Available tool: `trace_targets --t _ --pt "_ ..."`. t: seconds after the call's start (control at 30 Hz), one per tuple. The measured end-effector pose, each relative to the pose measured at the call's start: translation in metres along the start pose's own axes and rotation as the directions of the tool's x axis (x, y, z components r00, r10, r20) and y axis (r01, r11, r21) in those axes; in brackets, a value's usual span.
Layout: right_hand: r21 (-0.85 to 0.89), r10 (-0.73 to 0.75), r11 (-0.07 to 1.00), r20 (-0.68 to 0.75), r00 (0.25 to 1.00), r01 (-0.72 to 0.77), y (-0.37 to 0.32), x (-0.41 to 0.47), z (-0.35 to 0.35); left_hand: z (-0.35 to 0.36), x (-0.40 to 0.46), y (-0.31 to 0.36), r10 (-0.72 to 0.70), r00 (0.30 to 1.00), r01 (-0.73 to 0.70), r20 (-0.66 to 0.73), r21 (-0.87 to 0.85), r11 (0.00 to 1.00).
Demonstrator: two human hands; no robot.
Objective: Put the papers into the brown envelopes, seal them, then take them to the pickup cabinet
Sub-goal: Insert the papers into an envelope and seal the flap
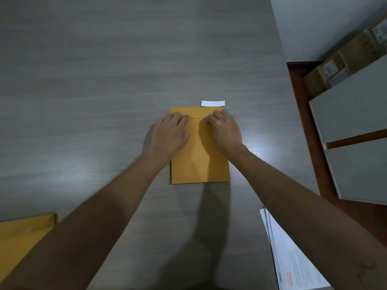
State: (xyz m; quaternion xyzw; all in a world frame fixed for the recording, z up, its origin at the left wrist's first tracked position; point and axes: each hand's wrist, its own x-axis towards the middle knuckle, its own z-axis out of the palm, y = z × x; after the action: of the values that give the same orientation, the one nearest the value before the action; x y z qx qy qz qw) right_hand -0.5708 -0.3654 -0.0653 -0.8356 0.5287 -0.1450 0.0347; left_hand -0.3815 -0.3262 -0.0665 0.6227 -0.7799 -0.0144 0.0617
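Envelope [200,160] lies mid-table [83,80], strip [213,103] just behind, perhaps touching.

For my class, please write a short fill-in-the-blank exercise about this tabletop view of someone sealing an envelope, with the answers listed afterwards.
1. Both hands press on the folded flap of the brown ____.
2. The small white strip lies just beyond the envelope's ____ edge.
3. The printed papers lie under the person's ____ forearm.
4. A second brown envelope shows at the picture's lower ____ corner.

Answers: envelope; far; right; left
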Motion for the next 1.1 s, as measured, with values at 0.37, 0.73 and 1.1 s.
trace_targets --t 0.37,0.73,1.1 --pt "-0.018 0.03 0.999 0.104 0.994 -0.028 -0.008 0.008 -0.008 -0.014 0.004 0.015 -0.072 0.984 0.059 0.165 0.088 0.994" --pt "0.071 0.164 0.977 0.366 0.916 -0.203 -0.016 0.01 -0.03 -0.04 0.016 0.015 -0.174 0.911 0.245 0.373 -0.152 0.958" --pt "0.048 0.113 0.99 0.325 0.939 -0.136 -0.091 -0.03 -0.045 -0.067 -0.075 0.002 -0.338 0.92 0.385 0.2 -0.292 0.875"
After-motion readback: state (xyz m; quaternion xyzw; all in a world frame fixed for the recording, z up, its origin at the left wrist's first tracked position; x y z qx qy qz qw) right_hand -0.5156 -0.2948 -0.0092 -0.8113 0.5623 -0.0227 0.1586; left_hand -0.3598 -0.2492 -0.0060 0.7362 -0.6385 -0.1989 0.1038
